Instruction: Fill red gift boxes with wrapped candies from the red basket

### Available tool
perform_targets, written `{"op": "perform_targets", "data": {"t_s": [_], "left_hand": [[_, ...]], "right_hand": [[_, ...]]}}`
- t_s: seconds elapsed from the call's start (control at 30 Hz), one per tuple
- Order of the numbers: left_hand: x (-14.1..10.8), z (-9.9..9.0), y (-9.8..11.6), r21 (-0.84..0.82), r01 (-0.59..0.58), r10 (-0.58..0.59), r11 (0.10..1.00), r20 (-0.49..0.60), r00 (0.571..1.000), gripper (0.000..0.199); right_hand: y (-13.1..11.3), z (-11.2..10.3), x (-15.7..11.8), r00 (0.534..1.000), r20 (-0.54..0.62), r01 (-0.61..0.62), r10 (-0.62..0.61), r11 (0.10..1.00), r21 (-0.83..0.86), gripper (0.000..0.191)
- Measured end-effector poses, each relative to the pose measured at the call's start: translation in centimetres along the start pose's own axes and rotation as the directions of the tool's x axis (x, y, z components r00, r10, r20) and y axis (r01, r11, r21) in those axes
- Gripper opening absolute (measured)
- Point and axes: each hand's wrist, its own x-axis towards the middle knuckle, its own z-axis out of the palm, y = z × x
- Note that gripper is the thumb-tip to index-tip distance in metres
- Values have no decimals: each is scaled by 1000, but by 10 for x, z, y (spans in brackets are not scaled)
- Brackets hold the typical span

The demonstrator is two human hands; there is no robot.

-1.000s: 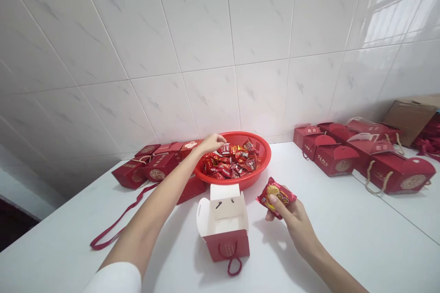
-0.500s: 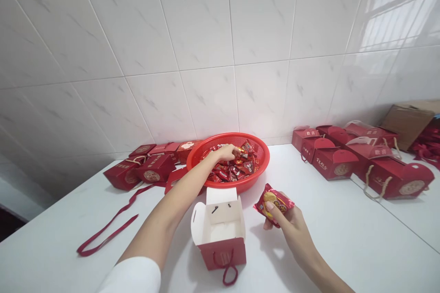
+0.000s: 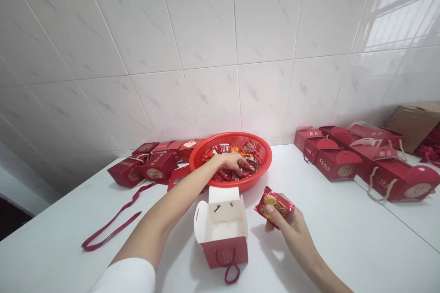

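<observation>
My left hand [image 3: 233,162] reaches into a red plastic basket [image 3: 266,169] of wrapped candies [image 3: 225,148]. Its fingers are curled down around a red-wrapped candy [image 3: 244,163], partly hidden by them. In my right hand [image 3: 288,219] is a red and gold snack packet [image 3: 274,206], pinched between thumb and fingers above the table. Between my arms stands an open red gift box [image 3: 226,252], white inside, with its flaps up and a dark red cord loop at the front. No contents show inside it.
Several closed red gift boxes [image 3: 158,166] stand left of the basket, and more red boxes with handles [image 3: 338,163] on the right. A dark red ribbon [image 3: 113,219] lies on the white table [image 3: 165,279]. A brown carton [image 3: 409,123] is at far right, by the tiled wall.
My left hand has shifted within the basket, nearer to me, away from a gold-wrapped candy. My right hand still holds the packet in nearly the same place. The view has turned slightly.
</observation>
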Motion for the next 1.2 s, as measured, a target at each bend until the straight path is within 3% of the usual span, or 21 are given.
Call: {"op": "perform_targets", "data": {"t_s": [0.07, 0.1, 0.23, 0.37, 0.63, 0.8, 0.9, 1.0, 1.2], "left_hand": [[1, 0, -3, -35, -16, 12, 999, -89, 996, 16], [1, -1, -5, -56, -22, 15, 998, -133, 991, 15], [-4, -8, -10, -175, -66, 15, 982, -279, 960, 46], [-11, -12, -13, -293, -116, 12, 949, -335, 942, 61], [-14, -10, -19, -367, -122, -38, 922, -398, 916, 63], [-18, -11, -15, -345, -136, -64, 929, -511, 857, 65], [-23, -12, -3, -341, -194, -28, 920, -551, 834, 65], [-31, -10, 20, -348, -258, 32, 901, -541, 840, 63], [-66, 11, 80, -219, -417, 322, 882, -365, 873, 56]], "right_hand": [[2, 0, 0, 1000, 4, -6, 6, 1000, 1, 42], [3, -1, 0, 1000, 6, -10, 10, 1000, 4, 42], [8, -3, 1, 1000, 1, -18, 18, 999, 34, 41], [11, -4, 4, 999, -5, -36, 36, 998, 56, 42], [3, -6, 4, 994, -17, -110, 112, 989, 94, 45], [1, -6, 2, 994, -4, -107, 108, 989, 106, 44], [5, -7, 1, 995, 1, -98, 99, 988, 117, 42], [10, -9, 3, 994, 11, -113, 113, 978, 173, 41], [1, -8, 5, 994, -10, -94, 106, 918, 385, 41]]}}
